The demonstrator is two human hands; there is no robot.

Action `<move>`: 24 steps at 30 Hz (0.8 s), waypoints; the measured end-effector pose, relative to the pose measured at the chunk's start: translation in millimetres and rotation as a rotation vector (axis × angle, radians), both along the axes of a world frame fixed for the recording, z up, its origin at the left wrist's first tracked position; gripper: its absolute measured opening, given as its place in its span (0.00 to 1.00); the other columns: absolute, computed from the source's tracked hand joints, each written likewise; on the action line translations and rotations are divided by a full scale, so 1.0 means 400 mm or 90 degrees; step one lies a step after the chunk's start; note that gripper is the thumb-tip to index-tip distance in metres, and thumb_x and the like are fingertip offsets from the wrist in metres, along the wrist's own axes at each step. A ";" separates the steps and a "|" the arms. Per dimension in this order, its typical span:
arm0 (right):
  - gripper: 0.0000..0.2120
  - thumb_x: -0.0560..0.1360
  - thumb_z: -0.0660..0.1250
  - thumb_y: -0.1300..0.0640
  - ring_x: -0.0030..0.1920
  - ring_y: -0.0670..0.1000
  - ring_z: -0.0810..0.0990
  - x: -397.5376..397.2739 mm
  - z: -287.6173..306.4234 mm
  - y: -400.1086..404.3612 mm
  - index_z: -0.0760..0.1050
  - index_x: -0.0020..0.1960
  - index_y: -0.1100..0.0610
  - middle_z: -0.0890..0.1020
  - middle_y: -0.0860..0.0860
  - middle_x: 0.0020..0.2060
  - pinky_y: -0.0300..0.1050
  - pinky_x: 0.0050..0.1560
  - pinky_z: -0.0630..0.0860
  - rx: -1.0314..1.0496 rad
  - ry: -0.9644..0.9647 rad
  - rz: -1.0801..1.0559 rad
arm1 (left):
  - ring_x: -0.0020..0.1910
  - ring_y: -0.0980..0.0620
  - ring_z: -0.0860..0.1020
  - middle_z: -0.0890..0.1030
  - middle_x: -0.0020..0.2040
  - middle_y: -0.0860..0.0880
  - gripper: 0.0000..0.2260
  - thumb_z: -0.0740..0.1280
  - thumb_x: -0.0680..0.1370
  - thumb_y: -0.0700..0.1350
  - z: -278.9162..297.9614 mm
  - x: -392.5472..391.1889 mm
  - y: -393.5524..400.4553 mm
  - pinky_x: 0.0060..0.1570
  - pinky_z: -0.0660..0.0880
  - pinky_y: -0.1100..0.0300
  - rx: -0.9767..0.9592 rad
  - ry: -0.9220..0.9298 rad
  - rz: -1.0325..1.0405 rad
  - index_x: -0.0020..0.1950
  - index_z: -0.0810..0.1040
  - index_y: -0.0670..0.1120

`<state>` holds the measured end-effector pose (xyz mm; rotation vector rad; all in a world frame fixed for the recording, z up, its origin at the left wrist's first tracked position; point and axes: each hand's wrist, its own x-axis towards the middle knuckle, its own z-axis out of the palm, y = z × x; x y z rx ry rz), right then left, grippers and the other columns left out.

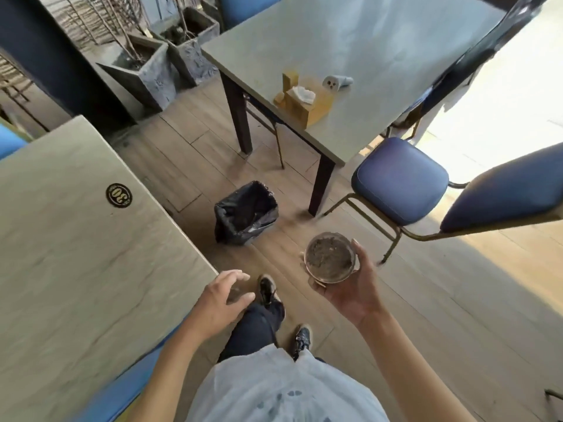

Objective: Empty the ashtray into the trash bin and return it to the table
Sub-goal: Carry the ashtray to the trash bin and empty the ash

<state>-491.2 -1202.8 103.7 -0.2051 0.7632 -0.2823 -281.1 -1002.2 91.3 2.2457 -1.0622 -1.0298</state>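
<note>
Ashtray full of ash, cupped in right hand grip, level (nothing dumped yet). Left hand grip spread, empty. Trash bin on floor ahead, near. Left: tip it in, return to table.

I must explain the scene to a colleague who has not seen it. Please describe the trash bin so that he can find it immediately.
Start at the far table that carries the wooden tissue holder. On the wooden floor beside its near dark leg stands the trash bin. It is small, open at the top and lined with a crumpled black plastic bag, the only black container on the floor.
</note>
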 end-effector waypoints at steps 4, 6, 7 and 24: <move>0.39 0.76 0.66 0.36 0.64 0.62 0.80 0.140 -0.023 -0.102 0.67 0.80 0.56 0.72 0.66 0.76 0.53 0.50 0.79 0.021 -0.001 0.047 | 0.62 0.60 0.75 0.75 0.63 0.56 0.14 0.71 0.77 0.50 -0.031 0.093 -0.081 0.64 0.72 0.62 -0.005 0.003 0.043 0.62 0.77 0.53; 0.38 0.76 0.65 0.37 0.62 0.62 0.80 0.223 -0.024 -0.150 0.67 0.79 0.56 0.70 0.66 0.77 0.53 0.50 0.78 0.030 0.003 0.080 | 0.63 0.60 0.74 0.75 0.64 0.57 0.15 0.70 0.77 0.51 -0.048 0.144 -0.128 0.62 0.70 0.66 0.004 0.001 0.055 0.63 0.77 0.52; 0.37 0.76 0.65 0.37 0.63 0.61 0.80 0.264 -0.029 -0.175 0.68 0.79 0.57 0.69 0.65 0.77 0.53 0.50 0.77 0.038 0.006 0.097 | 0.64 0.60 0.74 0.74 0.64 0.57 0.16 0.70 0.78 0.52 -0.054 0.170 -0.155 0.62 0.70 0.66 0.007 0.000 0.060 0.64 0.76 0.52; 0.39 0.76 0.67 0.37 0.67 0.62 0.74 0.718 -0.102 -0.559 0.67 0.79 0.58 0.72 0.65 0.76 0.53 0.54 0.75 0.042 0.097 0.312 | 0.72 0.52 0.69 0.68 0.73 0.50 0.24 0.65 0.80 0.56 -0.182 0.485 -0.427 0.68 0.69 0.53 0.206 0.130 0.177 0.73 0.67 0.49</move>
